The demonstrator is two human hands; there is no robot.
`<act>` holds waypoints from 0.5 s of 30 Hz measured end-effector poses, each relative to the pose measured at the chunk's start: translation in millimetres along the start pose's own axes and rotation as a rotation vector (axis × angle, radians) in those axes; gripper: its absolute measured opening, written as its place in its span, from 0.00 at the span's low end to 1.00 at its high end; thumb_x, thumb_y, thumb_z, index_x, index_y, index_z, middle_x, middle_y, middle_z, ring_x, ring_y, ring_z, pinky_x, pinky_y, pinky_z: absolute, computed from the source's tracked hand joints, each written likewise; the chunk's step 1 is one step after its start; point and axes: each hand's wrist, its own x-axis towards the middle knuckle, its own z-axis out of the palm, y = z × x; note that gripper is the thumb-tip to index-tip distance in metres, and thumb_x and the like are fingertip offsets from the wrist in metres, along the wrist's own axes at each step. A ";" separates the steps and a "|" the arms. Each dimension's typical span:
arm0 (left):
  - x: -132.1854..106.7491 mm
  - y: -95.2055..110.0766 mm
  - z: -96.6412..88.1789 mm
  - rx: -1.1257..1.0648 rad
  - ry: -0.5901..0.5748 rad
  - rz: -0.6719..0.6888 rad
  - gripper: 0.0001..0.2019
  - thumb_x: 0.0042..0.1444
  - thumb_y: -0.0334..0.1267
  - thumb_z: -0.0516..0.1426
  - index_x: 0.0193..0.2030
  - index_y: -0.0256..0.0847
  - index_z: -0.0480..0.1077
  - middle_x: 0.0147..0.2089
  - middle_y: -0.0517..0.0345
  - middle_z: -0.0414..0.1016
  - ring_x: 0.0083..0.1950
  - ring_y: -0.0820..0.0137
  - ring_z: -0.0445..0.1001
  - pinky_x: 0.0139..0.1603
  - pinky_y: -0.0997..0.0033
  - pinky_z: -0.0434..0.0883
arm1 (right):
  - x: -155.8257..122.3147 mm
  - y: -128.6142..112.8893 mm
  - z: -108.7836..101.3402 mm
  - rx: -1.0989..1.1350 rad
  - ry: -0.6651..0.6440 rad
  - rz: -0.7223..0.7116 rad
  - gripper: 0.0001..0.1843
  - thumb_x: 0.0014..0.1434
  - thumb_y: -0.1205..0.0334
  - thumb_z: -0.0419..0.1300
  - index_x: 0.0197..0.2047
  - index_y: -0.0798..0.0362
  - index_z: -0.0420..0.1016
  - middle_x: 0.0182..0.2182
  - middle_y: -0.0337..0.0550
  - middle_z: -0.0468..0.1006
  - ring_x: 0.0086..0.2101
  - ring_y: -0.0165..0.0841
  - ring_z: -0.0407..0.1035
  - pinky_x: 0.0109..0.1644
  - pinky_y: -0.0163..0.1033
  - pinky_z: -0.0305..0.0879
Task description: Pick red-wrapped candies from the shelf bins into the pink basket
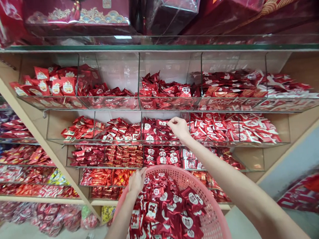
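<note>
My left hand (pixel 136 181) is closed over the far left rim of a pink plastic basket (pixel 214 211), tilted toward me. Dark red wrapped candies (pixel 169 207) fill much of it, many with white heart-shaped labels. My right hand (pixel 179 128) reaches over the front of a clear shelf compartment, its thumb and fingers pinched together. At the fingertips is a red candy packet (pixel 163 123) with a white label; it seems gripped by its edge. Similar red candy packets (pixel 151 132) lie in that compartment, just left of the hand.
Clear dividers (pixel 138 80) split the shelves into bins of red packets. A green-edged glass shelf (pixel 154 48) above holds maroon gift boxes (pixel 76 15). Another candy shelf (pixel 19 160) stands left, with bagged candies (pixel 51 218) on the floor below. Red packages (pixel 316 184) lie at right.
</note>
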 end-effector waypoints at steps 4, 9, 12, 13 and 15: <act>0.2 1.1 -1.4 0.031 -0.016 -0.003 0.20 0.63 0.44 0.43 0.57 0.50 0.65 0.49 0.51 0.73 0.48 0.63 0.73 0.47 0.66 0.66 | -27.8 -13.2 -27.0 0.163 -0.099 0.039 0.07 0.46 0.61 0.55 0.23 0.55 0.68 0.21 0.36 0.70 0.25 0.28 0.63 0.33 0.34 0.60; 0.5 1.9 -2.5 0.030 -0.035 0.007 0.20 0.63 0.45 0.42 0.58 0.50 0.65 0.51 0.52 0.72 0.49 0.65 0.72 0.48 0.68 0.66 | -91.7 5.1 -56.9 0.225 -0.391 0.253 0.05 0.45 0.63 0.55 0.22 0.54 0.65 0.23 0.37 0.71 0.24 0.26 0.63 0.31 0.33 0.61; 0.6 1.7 -1.6 0.033 -0.028 0.003 0.20 0.63 0.45 0.42 0.58 0.51 0.65 0.51 0.53 0.73 0.49 0.65 0.72 0.48 0.69 0.66 | -132.9 32.8 -65.0 0.225 -0.557 0.519 0.06 0.46 0.65 0.54 0.20 0.54 0.63 0.18 0.34 0.68 0.21 0.24 0.62 0.28 0.31 0.61; 0.5 1.9 -1.4 0.035 -0.024 -0.002 0.20 0.63 0.46 0.42 0.58 0.51 0.65 0.50 0.53 0.73 0.49 0.64 0.72 0.48 0.68 0.66 | -144.5 42.4 -66.0 0.217 -0.593 0.611 0.06 0.46 0.65 0.54 0.20 0.54 0.63 0.17 0.34 0.68 0.20 0.24 0.62 0.27 0.30 0.61; 0.5 2.5 -1.3 0.038 -0.022 -0.033 0.20 0.63 0.47 0.43 0.58 0.52 0.65 0.50 0.54 0.73 0.48 0.65 0.72 0.48 0.70 0.65 | -162.9 59.9 -65.8 0.203 -0.625 0.756 0.06 0.46 0.66 0.55 0.20 0.54 0.64 0.17 0.35 0.69 0.20 0.24 0.63 0.25 0.29 0.61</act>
